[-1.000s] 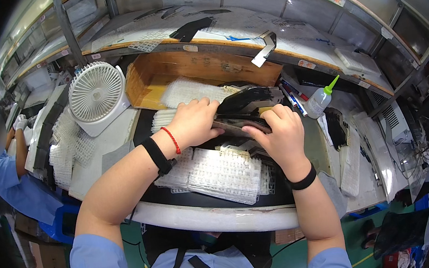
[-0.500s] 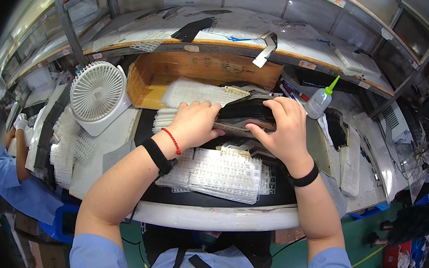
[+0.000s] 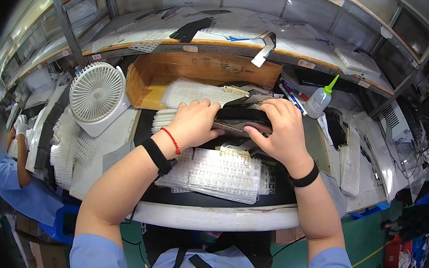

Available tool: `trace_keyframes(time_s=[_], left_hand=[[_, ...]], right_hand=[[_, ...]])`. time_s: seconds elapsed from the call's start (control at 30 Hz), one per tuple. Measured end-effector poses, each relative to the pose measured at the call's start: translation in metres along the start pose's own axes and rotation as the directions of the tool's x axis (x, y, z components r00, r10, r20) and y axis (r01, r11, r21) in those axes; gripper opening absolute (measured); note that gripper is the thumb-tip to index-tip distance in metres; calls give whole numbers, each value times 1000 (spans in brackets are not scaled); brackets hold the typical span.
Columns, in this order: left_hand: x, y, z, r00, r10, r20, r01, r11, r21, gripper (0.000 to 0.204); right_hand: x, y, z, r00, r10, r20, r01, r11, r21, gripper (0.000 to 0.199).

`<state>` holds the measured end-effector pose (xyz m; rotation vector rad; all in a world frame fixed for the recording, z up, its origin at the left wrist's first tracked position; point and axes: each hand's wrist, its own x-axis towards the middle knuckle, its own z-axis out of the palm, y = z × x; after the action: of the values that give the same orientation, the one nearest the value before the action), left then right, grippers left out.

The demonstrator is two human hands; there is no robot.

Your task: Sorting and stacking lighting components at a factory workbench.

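Observation:
Both hands are closed around a black sheet-like piece [image 3: 238,113] with a brownish lower edge, held above the work surface in the middle. My left hand [image 3: 196,123] grips its left end, fingers over the top and thumb below. At the other end, my right hand [image 3: 284,131] has its fingers on the far edge and its thumb on the near edge. The piece looks slightly curved, and its ends are partly hidden by my hands. White perforated sheets [image 3: 222,173] lie in a stack just in front. Behind my left hand rests another pale stack [image 3: 196,92].
A wooden box [image 3: 201,66] stands at the back, with a white fan [image 3: 97,92] to its left. To the right is a bottle with a green nozzle [image 3: 318,101], beside pens [image 3: 292,92]. A shelf edge [image 3: 246,47] runs across behind. A co-worker sits at the left.
My right hand has shifted slightly left, its fingers moving further over the black piece. The piece shows more of a curved band along its top. My left hand has stayed about still.

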<state>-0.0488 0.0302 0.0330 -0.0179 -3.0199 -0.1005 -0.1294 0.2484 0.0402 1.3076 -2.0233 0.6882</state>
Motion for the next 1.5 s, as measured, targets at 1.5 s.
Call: trace_keyframes(time_s=[1.5], left_hand=[[7,-2,3,999,-32,7,32,999,4,47]], right_hand=[[-10,-8,-6,892,332,305,-258,931,-259,46]])
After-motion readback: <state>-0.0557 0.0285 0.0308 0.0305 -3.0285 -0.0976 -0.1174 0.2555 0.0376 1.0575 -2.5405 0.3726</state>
